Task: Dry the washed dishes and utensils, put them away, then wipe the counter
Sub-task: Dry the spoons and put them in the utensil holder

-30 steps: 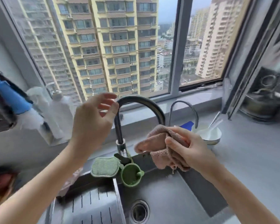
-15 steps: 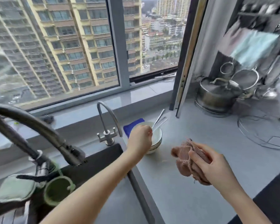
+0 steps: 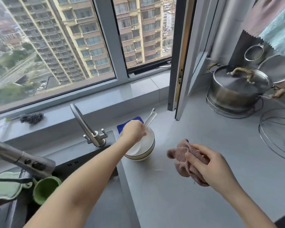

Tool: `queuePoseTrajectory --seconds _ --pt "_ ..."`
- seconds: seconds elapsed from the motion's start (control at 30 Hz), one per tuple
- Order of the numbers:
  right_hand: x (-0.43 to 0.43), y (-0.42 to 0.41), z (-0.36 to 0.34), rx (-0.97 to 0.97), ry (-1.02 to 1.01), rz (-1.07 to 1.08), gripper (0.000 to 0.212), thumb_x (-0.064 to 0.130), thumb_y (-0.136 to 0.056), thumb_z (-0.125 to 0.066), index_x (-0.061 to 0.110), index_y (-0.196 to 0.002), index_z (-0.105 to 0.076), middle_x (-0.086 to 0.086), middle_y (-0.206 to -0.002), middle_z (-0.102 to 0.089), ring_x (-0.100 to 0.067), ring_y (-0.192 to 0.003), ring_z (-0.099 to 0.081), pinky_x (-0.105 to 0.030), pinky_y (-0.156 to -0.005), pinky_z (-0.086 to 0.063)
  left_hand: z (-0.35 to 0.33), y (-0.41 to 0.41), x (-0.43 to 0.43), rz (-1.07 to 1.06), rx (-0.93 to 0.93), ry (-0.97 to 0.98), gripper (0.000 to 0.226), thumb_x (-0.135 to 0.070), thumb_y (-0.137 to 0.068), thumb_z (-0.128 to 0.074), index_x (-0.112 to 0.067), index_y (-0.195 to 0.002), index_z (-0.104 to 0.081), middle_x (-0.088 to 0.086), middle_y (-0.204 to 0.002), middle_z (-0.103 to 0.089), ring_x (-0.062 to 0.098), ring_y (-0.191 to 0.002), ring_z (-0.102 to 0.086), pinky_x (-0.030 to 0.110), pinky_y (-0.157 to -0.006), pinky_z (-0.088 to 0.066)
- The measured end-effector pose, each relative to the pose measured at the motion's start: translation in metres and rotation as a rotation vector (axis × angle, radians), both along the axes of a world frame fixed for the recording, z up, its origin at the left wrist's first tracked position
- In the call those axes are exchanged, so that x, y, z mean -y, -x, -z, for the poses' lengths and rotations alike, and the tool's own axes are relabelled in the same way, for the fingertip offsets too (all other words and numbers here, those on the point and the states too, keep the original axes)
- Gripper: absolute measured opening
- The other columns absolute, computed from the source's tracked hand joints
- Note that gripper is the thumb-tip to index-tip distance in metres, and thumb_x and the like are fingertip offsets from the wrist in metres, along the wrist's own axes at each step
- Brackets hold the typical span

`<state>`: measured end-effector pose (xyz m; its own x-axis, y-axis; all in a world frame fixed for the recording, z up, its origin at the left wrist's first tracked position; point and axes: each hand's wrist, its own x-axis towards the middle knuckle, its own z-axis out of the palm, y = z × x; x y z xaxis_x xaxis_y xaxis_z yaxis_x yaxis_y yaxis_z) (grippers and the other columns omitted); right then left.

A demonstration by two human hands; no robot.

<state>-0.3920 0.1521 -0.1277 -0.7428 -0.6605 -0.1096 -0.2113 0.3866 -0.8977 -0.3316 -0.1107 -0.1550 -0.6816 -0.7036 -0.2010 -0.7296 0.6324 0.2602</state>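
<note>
Head view: you are reaching your left hand (image 3: 133,132) into the stacked white bowls (image 3: 146,149), which are sitting on the counter (image 3: 196,195) just right of the sink, with two spoons (image 3: 149,118) leaning out over the far rim. Its grip is curling at the foot of the spoon handles, but the back of the hand is hiding the fingers, so I cannot tell whether it is pinching them. Your right hand (image 3: 212,170) is clutching the bunched pink cloth (image 3: 179,155), its grip pressed together around it. Try lifting the spoons clear first, then bringing them to the cloth, steadying the bowls as you go. Since half a second ago, your left hand is reaching further across the bowls toward the spoons, while the cloth is staying put.
</note>
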Motion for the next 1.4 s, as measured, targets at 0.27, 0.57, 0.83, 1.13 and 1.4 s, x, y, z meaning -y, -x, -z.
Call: queuePoseTrajectory --seconds 0.27,0.57,0.83,1.13,1.4 --pt "0.049 -0.013 0.006 0.021 0.128 0.081 0.009 0.049 -0.088 -0.058 0.044 -0.088 -0.065 0.014 -0.085 -0.072 -0.014 -0.085 -0.067 -0.044 -0.081 -0.054 -0.038 -0.039 0.006 -0.369 -0.466 -0.211 0.031 -0.028 -0.077 -0.074 -0.012 -0.057 -0.056 -0.004 -0.055 -0.053 0.012 -0.054 -0.050 0.024 -0.051 -0.038" --pt "0.109 -0.068 0.008 -0.153 0.170 -0.055 0.046 0.033 -0.091 -0.059 0.054 -0.130 -0.045 0.010 -0.142 -0.029 -0.019 -0.125 -0.047 -0.041 -0.098 -0.046 -0.072 -0.074 -0.043 -0.854 -1.017 -1.027 0.009 -0.001 -0.083 -0.068 0.002 -0.079 -0.060 0.014 -0.071 -0.065 0.018 -0.059 -0.063 0.020 -0.052 -0.057" --pt "0.090 -0.030 -0.032 0.235 0.321 -0.205 0.041 -0.003 -0.081 -0.070 0.024 -0.111 -0.064 -0.004 -0.101 -0.073 -0.031 -0.092 -0.069 -0.050 -0.082 -0.057 -0.114 -0.143 -0.075 -0.757 -1.019 -1.371 0.019 -0.013 -0.083 -0.064 0.003 -0.092 -0.066 0.025 -0.087 -0.071 0.029 -0.069 -0.072 0.028 -0.060 -0.060" --pt "0.086 -0.040 -0.062 0.206 0.050 -0.656 0.020 0.003 -0.090 -0.057 0.015 -0.100 -0.069 -0.011 -0.082 -0.071 -0.033 -0.071 -0.068 -0.036 -0.059 -0.056 -0.124 -0.206 -0.110 -0.249 -0.403 -1.148 0.029 -0.024 -0.100 -0.044 -0.008 -0.085 -0.064 -0.002 -0.049 -0.043 0.006 -0.039 -0.033 0.013 -0.035 -0.023" --pt "0.083 -0.060 -0.054 -0.338 0.037 -0.357 0.033 0.057 -0.090 -0.043 0.039 -0.112 -0.059 0.014 -0.094 -0.063 -0.015 -0.072 -0.059 -0.028 -0.063 -0.043 -0.106 -0.254 -0.116 -0.513 -0.398 -1.071 0.035 -0.021 -0.102 -0.039 -0.007 -0.078 -0.061 -0.004 -0.043 -0.036 0.004 -0.033 -0.025 0.012 -0.033 -0.018"
